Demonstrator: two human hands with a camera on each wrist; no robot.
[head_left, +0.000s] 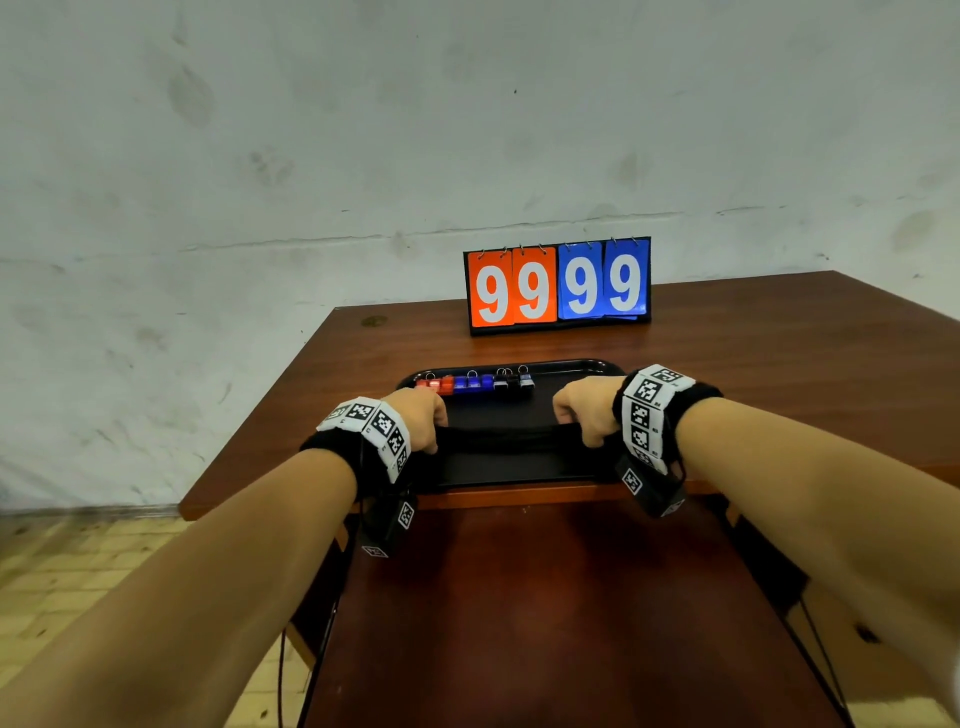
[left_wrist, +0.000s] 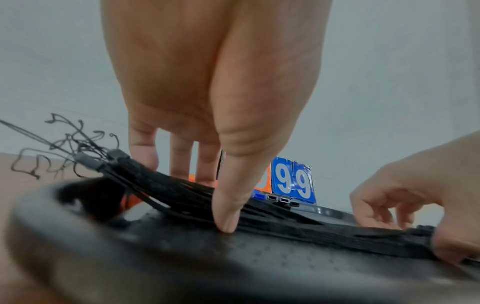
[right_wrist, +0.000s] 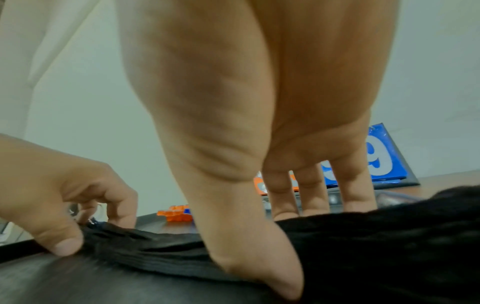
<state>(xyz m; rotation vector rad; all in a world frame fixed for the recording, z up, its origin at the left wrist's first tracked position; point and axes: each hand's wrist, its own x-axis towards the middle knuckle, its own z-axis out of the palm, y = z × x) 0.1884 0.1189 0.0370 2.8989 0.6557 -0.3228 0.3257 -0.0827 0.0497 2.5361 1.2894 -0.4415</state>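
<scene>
Left grip (head_left: 415, 421) pinches the 9 o'clock end of the black bundle of flat fabric strips (head_left: 504, 434), thumb in front and fingers behind. Right grip (head_left: 587, 415) pinches the 3 o'clock end! The bundle lies across the black plastic tray (head_left: 571, 364) on the worktop (head_left: 779, 353), with the row of red, blue and black binder clips (head_left: 475, 383) at 12 o'clock.

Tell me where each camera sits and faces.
Head: above, looking forward and down at the black tray and scoreboard; both forearms, left hand and right hand show.
Left wrist: below the left palm, facing the black fabric bundle it pinches; right hand also shows.
Right wrist: below the right palm, facing that bundle; left hand also shows.
Shared: both wrist views show bundle, both hands, scoreboard.
</scene>
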